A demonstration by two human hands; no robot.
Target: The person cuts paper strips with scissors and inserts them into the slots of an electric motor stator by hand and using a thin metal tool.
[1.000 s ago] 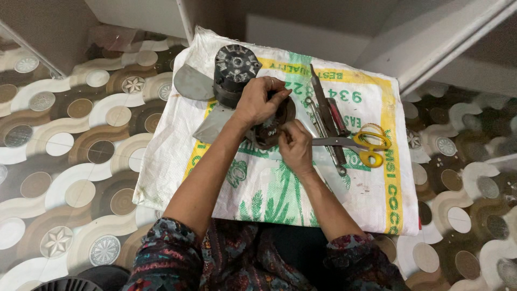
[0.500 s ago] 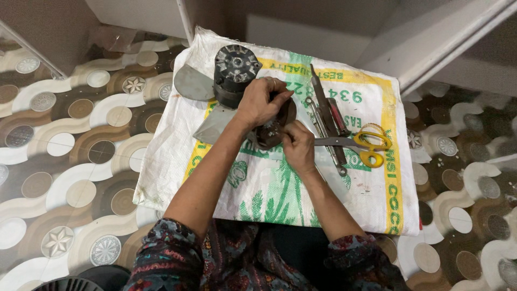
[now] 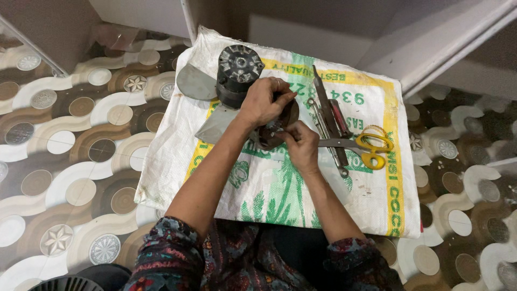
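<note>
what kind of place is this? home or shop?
Probably a home floor used as a makeshift repair spot: patterned floor tiles, a woven sack spread as a work mat, with a fan motor, scissors and hand tools on it.

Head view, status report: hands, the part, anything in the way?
Left hand grips dark round part from above. Right hand pinches its edge. Scissors and hand tools close beside right hand, apart.
</note>
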